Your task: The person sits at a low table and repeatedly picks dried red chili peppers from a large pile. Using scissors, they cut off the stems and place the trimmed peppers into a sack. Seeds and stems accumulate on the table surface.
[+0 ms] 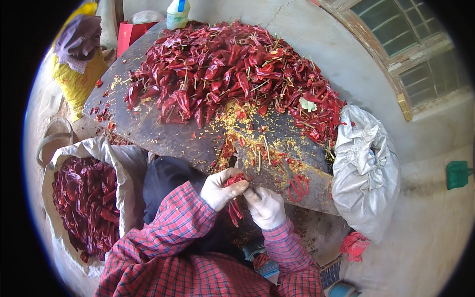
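Observation:
My left hand (222,188), in a whitish glove, is closed around several dried red chili peppers (234,212) whose ends hang below the fist. Touching its fingertips is my right hand (264,206), gloved too, with its forefinger pointed at the peppers; whether it pinches anything is hidden. Both hands are over the near edge of a dark tabletop (178,143). Red-handled scissors (298,188) lie right of the hands among loose stems and yellow seeds (232,118). Beyond, a large heap of dried red chilies (222,67) covers the far side of the table.
At my left stands an open white sack (126,178) full of destemmed-looking chilies (87,208). A tied white sack (362,167) leans at the table's right end. A yellow bag (87,81), a red box (130,36) and a plastic bottle (178,16) are at the far left.

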### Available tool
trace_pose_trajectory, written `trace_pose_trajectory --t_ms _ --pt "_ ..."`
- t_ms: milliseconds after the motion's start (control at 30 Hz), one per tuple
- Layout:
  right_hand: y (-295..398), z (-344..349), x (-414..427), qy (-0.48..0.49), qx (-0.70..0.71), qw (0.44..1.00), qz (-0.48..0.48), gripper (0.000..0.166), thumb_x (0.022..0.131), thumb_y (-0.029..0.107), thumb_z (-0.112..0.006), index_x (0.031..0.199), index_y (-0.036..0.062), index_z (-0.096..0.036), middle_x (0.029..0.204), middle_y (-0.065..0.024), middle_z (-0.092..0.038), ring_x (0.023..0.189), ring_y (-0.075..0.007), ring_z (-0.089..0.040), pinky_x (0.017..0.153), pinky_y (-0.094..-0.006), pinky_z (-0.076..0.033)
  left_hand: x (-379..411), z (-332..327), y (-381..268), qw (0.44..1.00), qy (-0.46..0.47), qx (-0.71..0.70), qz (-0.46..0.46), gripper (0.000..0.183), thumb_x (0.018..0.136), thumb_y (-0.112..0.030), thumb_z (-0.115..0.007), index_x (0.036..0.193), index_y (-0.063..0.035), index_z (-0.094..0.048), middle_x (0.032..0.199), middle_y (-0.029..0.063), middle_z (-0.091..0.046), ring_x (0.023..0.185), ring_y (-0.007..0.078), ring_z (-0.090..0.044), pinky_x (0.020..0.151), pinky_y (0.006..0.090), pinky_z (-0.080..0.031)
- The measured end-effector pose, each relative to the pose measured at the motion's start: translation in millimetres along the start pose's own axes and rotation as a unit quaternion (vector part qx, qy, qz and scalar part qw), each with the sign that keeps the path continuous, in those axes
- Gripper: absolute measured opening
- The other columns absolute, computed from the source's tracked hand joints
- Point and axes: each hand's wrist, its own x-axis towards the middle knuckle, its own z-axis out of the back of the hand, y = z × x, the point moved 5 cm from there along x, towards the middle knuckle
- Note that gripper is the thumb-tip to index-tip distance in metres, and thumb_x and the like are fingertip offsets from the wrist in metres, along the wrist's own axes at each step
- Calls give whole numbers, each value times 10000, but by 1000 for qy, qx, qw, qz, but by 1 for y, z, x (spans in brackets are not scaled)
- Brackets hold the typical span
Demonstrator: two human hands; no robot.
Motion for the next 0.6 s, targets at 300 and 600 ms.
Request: trace_pose_trajectory --t_ms 300,600 --pt "-204 6 -11 -220 193 794 -533 243 837 -6 -613 1063 68 -661 1048 -104 -671 934 -184 -640 827 -322 -541 -2 -4 -3 997 -24 -36 68 268 894 -314 -634 951 -53 -627 783 40 -651 617 115 -594 553 245 -481" --pt "-399 9 -24 -84 -175 858 -476 384 741 132 -722 1110 107 -618 1132 -156 -601 1070 -315 -581 932 -382 -463 3 -20 -8 988 85 0 127 271 884 -269 -623 930 -3 -596 1103 178 -619 849 167 -620 781 279 -497"
